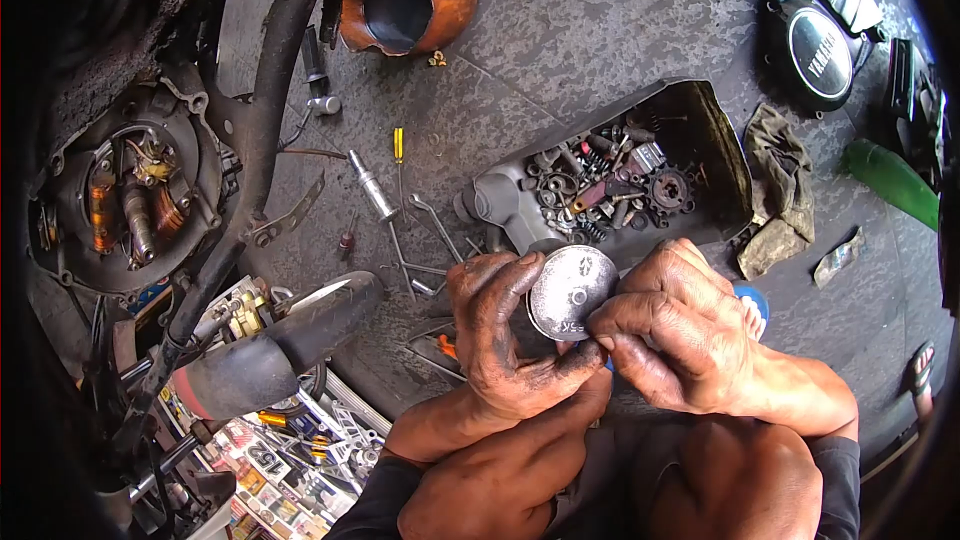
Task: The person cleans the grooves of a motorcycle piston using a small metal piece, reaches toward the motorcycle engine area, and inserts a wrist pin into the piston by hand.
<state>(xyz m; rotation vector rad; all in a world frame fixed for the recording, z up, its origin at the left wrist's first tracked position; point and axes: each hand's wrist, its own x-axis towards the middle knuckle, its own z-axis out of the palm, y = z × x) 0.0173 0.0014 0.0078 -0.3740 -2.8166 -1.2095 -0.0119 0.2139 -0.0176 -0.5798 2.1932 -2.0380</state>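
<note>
A round metal piston (572, 292) with a pale, worn top and stamped marks is held up above my knees, its flat face towards the camera. My left hand (508, 333) curls round its left side, thumb below and fingers above. On the right, my right hand (682, 325) pinches the piston's lower right edge between thumb and fingers. Both hands are dark with grease. Just beyond them lies a black tray (722, 155) with many small bolts, springs and a sprocket (669, 190).
An engine (185, 180) and frame tube (275, 80) stand at the left. Wrenches, a yellow screwdriver (399, 145) and a socket handle (371, 185) lie on the floor. Rags (778, 180), a green bottle (890, 180) and a YAMAHA cover (820, 52) are at the right.
</note>
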